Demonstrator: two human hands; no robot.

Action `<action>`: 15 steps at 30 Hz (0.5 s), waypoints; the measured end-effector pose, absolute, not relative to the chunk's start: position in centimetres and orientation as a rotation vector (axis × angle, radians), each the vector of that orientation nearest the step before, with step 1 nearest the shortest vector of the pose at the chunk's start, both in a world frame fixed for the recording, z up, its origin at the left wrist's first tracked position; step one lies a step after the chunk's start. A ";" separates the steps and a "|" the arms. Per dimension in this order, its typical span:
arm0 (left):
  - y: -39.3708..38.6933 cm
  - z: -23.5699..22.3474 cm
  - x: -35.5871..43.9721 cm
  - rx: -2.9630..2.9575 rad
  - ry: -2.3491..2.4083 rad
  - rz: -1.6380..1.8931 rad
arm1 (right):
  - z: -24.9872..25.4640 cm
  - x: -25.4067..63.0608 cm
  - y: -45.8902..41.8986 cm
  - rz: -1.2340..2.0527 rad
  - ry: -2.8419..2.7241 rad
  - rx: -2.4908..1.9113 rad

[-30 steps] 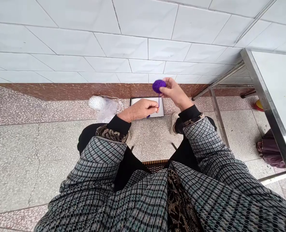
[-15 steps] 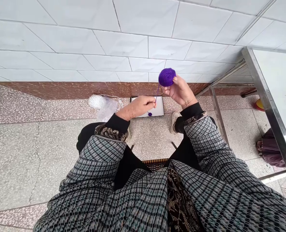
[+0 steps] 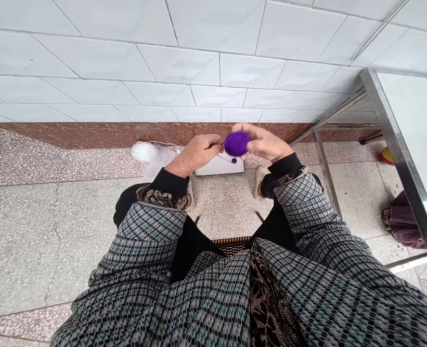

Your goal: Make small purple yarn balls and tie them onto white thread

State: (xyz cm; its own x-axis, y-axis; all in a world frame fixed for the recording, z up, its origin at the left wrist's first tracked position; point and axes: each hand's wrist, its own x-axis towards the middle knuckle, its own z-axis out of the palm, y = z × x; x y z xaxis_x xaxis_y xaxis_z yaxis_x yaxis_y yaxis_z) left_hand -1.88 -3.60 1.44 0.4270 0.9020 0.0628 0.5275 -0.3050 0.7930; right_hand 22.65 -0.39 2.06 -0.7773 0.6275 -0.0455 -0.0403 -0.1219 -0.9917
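Observation:
My right hand [image 3: 267, 143] is wrapped round a small ball of purple yarn [image 3: 236, 143] held in front of me. Just left of the ball, my left hand [image 3: 195, 154] is pinched on the purple strand that runs off it. The two hands are almost touching. Below them on the floor lies a white flat board [image 3: 218, 166] with a small purple bit [image 3: 234, 160] on it.
A ball of white yarn in a clear plastic bag [image 3: 151, 154] lies on the floor to the left, by the brown skirting. A metal table frame [image 3: 390, 125] stands at the right, with a folded dark umbrella [image 3: 403, 226] under it. My shoe [image 3: 259, 180] rests beside the board.
My right hand has brought the purple ball down and left from its raised place to meet my left hand, which has risen a little towards it.

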 end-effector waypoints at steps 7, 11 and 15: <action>-4.3 1.7 -0.5 2.005 0.954 0.484 | 1.5 22.0 0.5 1.625 -1.400 -1.024; -4.5 2.1 -0.9 2.010 0.981 0.558 | 0.7 21.6 -0.1 1.623 -1.818 -1.183; -3.9 1.9 -1.9 1.993 1.154 0.664 | 1.5 22.1 -0.8 1.958 -1.931 -0.801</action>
